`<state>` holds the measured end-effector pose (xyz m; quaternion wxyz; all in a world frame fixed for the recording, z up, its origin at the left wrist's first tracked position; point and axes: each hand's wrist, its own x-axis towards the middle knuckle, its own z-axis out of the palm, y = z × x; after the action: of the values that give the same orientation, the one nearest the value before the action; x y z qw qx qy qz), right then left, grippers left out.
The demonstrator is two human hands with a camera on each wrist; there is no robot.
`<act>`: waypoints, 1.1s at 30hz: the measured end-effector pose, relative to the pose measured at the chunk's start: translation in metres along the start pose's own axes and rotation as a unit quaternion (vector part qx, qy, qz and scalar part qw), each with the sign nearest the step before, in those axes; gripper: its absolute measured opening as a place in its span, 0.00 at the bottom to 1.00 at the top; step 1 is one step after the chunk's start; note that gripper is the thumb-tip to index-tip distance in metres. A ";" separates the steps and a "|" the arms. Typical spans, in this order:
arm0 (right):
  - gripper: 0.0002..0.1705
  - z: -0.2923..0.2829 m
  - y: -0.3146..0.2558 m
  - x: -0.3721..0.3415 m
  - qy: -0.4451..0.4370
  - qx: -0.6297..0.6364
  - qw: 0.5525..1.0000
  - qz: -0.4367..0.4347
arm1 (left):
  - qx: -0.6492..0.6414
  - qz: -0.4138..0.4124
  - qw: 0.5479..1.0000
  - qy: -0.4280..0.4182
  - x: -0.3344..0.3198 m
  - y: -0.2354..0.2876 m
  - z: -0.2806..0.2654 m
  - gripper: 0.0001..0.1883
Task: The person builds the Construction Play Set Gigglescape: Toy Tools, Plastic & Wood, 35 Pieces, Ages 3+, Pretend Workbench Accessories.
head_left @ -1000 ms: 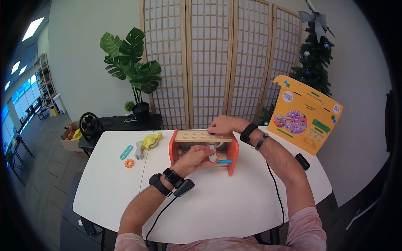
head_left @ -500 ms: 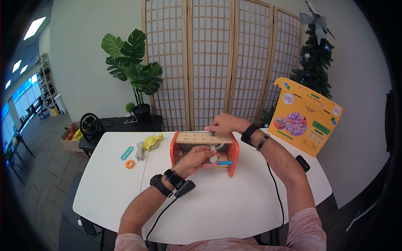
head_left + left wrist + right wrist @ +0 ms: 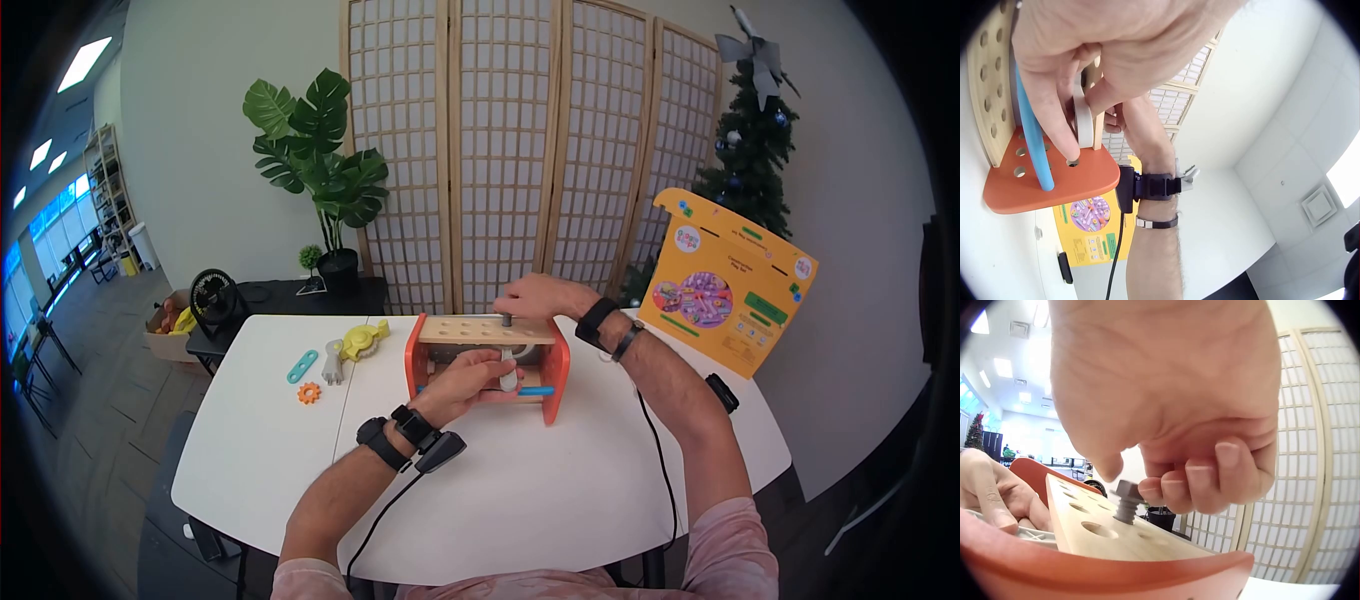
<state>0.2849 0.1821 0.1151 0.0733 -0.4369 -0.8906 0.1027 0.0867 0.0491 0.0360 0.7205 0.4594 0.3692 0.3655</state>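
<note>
A white table (image 3: 260, 460) with rounded near corners fills the middle of the room, a seam running from its far edge toward the near one. Beyond the far edge stands a folding screen (image 3: 500, 170) of pale wood lattice, with a leafy potted plant (image 3: 320, 150) and a small black fan (image 3: 215, 297) on a dark surface to its left and a decorated tree (image 3: 745, 150) to its right. An orange-yellow printed box (image 3: 733, 285) stands at the far right corner; near the far left corner lie a teal strip (image 3: 302, 366), an orange gear (image 3: 309, 393), a grey piece (image 3: 332, 363) and a yellow toy (image 3: 361, 341). The toy bench (image 3: 558, 375) sits by the middle of the far edge, upright, with red-orange side panels and a pale wooden top (image 3: 465, 328) holding rows of round holes. A blue bar (image 3: 535, 391) runs low along its near side. The left hand (image 3: 465, 385) reaches in below the top, fingers and thumb gripping a light grey piece (image 3: 509, 372) with a rounded end. Above, the right hand (image 3: 545, 298) pinches the head of a dark grey bolt (image 3: 1127, 501), its coarse thread standing upright in a hole of the top.
</note>
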 end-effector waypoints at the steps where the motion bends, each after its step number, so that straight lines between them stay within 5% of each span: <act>1: 0.34 0.001 0.003 0.002 -0.001 -0.001 1.000 0.000 | -0.002 0.000 1.000 -0.002 0.000 0.000 0.000 0.11; 3: 0.35 0.003 0.009 0.006 -0.038 0.000 0.997 -0.068 | -0.005 0.000 1.000 -0.003 0.001 -0.001 -0.001 0.11; 9: 0.36 -0.011 -0.015 -0.008 -0.072 -0.047 0.996 0.017 | -0.018 -0.008 1.000 -0.007 0.005 -0.001 -0.004 0.09; 12: 0.33 0.006 0.001 -0.002 0.011 -0.024 0.999 -0.023 | -0.024 -0.009 1.000 -0.004 0.005 0.000 -0.003 0.09; 15: 0.33 0.005 0.002 0.003 -0.050 -0.019 0.998 -0.026 | -0.025 -0.011 1.000 -0.005 0.004 0.001 -0.002 0.09; 19: 0.33 0.001 -0.004 0.000 -0.044 -0.060 0.997 0.014 | -0.022 -0.013 1.000 -0.002 0.006 0.001 -0.003 0.09; 21: 0.35 0.012 0.011 0.007 0.001 -0.022 0.999 -0.031 | -0.024 -0.013 1.000 -0.002 0.005 0.001 -0.002 0.09; 25: 0.35 0.010 0.010 0.007 -0.041 -0.013 0.998 -0.044 | -0.008 -0.016 1.000 0.002 0.004 0.004 0.000 0.10; 28: 0.34 0.001 -0.004 -0.001 -0.062 -0.049 0.997 0.021 | -0.009 -0.012 1.000 0.001 0.004 0.003 -0.001 0.10; 33: 0.34 0.011 0.009 0.006 -0.056 -0.013 0.998 -0.040 | -0.007 -0.018 1.000 0.001 0.004 0.004 -0.001 0.10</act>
<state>0.2856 0.1904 0.1026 0.0219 -0.3952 -0.9114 0.1126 0.0866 0.0542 0.0387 0.7295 0.4471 0.3757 0.3561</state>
